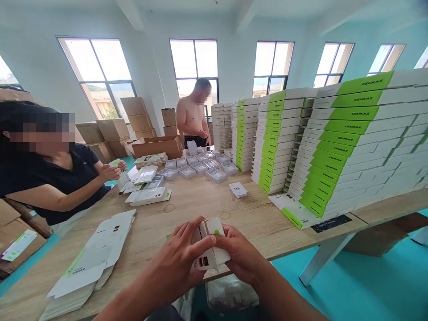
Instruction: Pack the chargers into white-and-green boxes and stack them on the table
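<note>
Over the table's near edge, my left hand (179, 254) and my right hand (242, 252) both grip a small white carton (220, 255) with printed sides and a green mark. The left fingers wrap around its printed side, and the left thumb reaches across to the end near the right thumb. My right hand closes on the opposite side. What lies inside the carton is hidden. A pile of flat unfolded cartons (96, 245) lies to the left of my hands. Beyond them are a small stack of white cards (238, 190) and a thin rubber band (225, 216).
Tall stacks of white-and-green boxes (347, 147) line the table's right side. Several clear plastic trays (199, 167) sit near an open brown cardboard box (155, 147). One person (80, 178) works at the left with cartons; another person (194, 113) stands at the far end.
</note>
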`<state>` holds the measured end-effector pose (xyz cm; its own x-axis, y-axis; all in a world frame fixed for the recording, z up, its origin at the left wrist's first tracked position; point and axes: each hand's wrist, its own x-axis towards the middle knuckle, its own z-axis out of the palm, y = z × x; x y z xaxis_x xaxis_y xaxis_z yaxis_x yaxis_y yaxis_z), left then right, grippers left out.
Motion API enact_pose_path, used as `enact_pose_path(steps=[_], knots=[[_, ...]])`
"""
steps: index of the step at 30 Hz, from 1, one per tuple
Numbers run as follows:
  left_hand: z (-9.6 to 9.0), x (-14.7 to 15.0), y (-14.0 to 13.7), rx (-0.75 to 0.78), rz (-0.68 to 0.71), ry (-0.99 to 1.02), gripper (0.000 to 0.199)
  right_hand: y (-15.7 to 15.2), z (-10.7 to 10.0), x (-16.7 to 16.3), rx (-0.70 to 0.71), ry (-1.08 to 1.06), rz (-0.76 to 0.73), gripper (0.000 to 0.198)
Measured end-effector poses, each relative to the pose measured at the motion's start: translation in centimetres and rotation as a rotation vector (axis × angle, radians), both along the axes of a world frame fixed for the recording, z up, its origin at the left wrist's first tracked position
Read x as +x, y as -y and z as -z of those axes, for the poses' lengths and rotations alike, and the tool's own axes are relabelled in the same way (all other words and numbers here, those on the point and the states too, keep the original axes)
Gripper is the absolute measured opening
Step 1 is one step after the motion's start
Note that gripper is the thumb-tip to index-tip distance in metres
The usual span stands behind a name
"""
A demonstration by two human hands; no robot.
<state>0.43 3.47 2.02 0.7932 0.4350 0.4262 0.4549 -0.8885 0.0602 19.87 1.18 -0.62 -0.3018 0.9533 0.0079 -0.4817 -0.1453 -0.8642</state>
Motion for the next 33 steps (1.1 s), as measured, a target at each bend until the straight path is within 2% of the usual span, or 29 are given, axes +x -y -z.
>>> enact_pose_path(steps=[2, 4, 7, 10, 13, 16, 19, 22, 23, 25, 27, 29, 31, 33], knots=[[0.0, 0.3, 0.2, 0.057, -0.023, -0.006, 0.081, -0.1, -0.2, 0.1, 0.083, 0.257, 0.086, 0.028], [0.2, 0.1, 0.2, 0.069, -0.013, 0.065, 0.079, 0.1, -0.7, 0.5, 0.231, 0.553, 0.158, 0.033], [0.2, -0.9, 0.0, -0.135, 0.002, 0.157, 0.07, 0.9, -1.8, 1.0, 0.423, 0.851, 0.18, 0.039], [-0.9, -1.7, -0.1, -0.373, 0.042, 0.138, 0.034, 1.6, -2.9, 1.1, 0.529, 0.992, 0.135, 0.044], [-2.6, -1.8, -0.2, -0.455, 0.086, 0.075, 0.021, 1.8, -3.4, 1.2, 0.577, 1.065, 0.123, 0.05], [-4.1, -1.8, -0.2, -0.422, 0.143, -0.017, 0.023, 1.4, -3.9, 1.8, 0.659, 1.112, 0.102, 0.046], [-4.8, -1.9, -0.1, -0.262, 0.188, -0.039, 0.02, 0.9, -4.8, 2.9, 0.796, 1.191, 0.043, 0.034], [-4.9, -1.7, 0.2, -0.145, 0.183, -0.066, 0.022, 0.7, -5.5, 3.4, 0.915, 1.275, 0.1, 0.033], [-4.8, -1.6, 0.2, -0.135, 0.18, -0.082, 0.029, 0.7, -5.4, 3.3, 0.915, 1.278, 0.143, 0.032], [-4.5, -1.5, 0.2, -0.123, 0.155, -0.093, 0.052, 0.9, -4.8, 3.2, 0.822, 1.189, 0.237, 0.022], [-3.8, -1.6, 0.1, -0.11, 0.106, -0.061, 0.063, 1.3, -3.3, 3.3, 0.679, 0.945, 0.315, 0.016], [-2.8, -1.8, 0.0, -0.102, 0.078, -0.022, 0.061, 1.7, -1.5, 3.4, 0.625, 0.659, 0.343, 0.026], [-1.7, -2.0, 0.0, -0.1, 0.075, 0.007, 0.059, 2.0, 0.2, 3.4, 0.704, 0.538, 0.354, 0.027], [-0.7, -2.0, 0.0, -0.1, 0.079, 0.031, 0.062, 2.2, 1.3, 3.2, 0.832, 0.603, 0.405, 0.026]])
